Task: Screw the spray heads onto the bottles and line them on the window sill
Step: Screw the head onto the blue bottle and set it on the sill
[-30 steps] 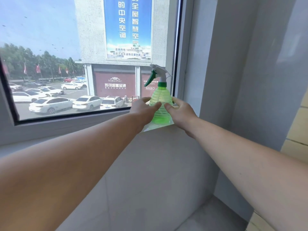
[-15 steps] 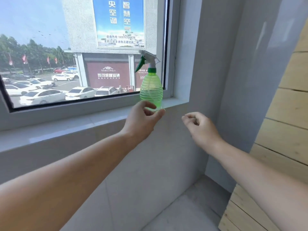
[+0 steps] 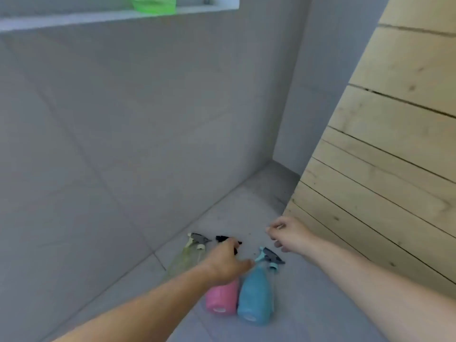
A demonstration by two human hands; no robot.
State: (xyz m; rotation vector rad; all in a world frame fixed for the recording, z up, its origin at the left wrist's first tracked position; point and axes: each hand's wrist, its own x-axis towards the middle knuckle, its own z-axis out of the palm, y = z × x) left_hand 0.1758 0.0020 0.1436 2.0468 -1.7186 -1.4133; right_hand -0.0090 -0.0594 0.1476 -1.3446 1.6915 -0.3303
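The base of a green bottle point(image 3: 154, 4) stands on the white window sill point(image 3: 74, 19) at the top edge. Three bottles lie side by side on the grey floor: a pale yellow one point(image 3: 187, 259), a pink one point(image 3: 222, 298) with a black spray head point(image 3: 223, 238), and a blue one point(image 3: 255, 292). My left hand point(image 3: 229, 262) reaches down over the pink bottle's neck, thumb spread toward the blue bottle. My right hand point(image 3: 288, 234) hovers empty above the floor just right of the bottles, fingers loosely curled.
A grey tiled wall point(image 3: 123, 132) rises from the floor to the sill. A pale wooden plank panel point(image 3: 382, 144) stands close on the right, beside my right arm. The bottles lie near the corner where wall and floor meet.
My view has swung from the window down to the floor. Both hands have left the green bottle on the sill and dropped toward the bottles lying on the floor.
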